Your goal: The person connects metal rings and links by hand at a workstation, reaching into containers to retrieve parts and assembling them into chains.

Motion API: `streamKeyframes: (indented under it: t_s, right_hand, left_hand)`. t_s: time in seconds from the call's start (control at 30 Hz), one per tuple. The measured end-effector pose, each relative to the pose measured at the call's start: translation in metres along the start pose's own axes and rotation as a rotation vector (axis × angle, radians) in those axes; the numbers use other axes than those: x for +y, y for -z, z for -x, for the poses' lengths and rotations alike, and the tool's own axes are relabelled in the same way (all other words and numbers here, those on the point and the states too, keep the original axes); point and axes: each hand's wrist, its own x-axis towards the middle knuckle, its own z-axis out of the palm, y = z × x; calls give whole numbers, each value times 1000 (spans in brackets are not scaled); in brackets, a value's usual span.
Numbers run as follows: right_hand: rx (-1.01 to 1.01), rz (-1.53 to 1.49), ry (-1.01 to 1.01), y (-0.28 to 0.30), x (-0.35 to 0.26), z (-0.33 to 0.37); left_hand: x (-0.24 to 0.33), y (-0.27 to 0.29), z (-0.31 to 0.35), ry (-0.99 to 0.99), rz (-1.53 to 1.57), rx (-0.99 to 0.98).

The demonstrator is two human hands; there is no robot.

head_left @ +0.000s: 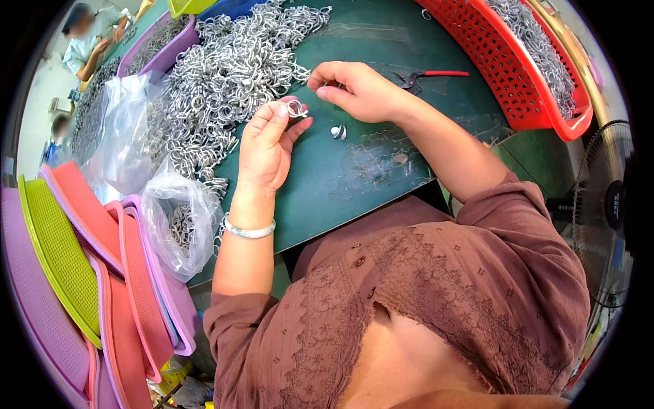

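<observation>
My left hand (pixel 267 140) pinches a small silvery metal ring (pixel 295 108) between thumb and fingers. Just beyond and to the right, my right hand (pixel 351 90) has its fingers curled toward the thumb beside the pile's edge; what they hold, if anything, is hidden. A big heap of similar metal rings (pixel 228 65) spreads over the green table (pixel 361 163) left of and beyond both hands. One or two loose metal pieces (pixel 338 131) lie on the table below my right hand. Pliers with a red handle (pixel 444 73) rest to the right of that hand.
A red perforated basket (pixel 494 65) of metal parts stands at the far right, above a fan (pixel 599 211). Clear plastic bags (pixel 126 129) and stacked coloured baskets (pixel 133 293) crowd the left. A purple basket (pixel 189 34) is at the back; another person (pixel 88 44) sits far left.
</observation>
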Motion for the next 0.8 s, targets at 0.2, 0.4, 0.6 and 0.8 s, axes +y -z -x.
streamKeyframes:
  t_s: [0.2, 0.4, 0.6, 0.8]
  right_hand:
    - [-129, -467, -55, -7, -1, 1]
    - [-104, -365, 32, -17, -8, 3]
    - [23, -69, 200, -17, -18, 3]
    - [102, 109, 314, -20, -16, 1]
  left_hand:
    - [-1, 7, -1, 63, 164, -62]
    - [1, 7, -2, 183, 316, -153]
    - [-2, 10, -4, 285, 395, -124]
    - [-2, 6, -3, 342, 425, -96]
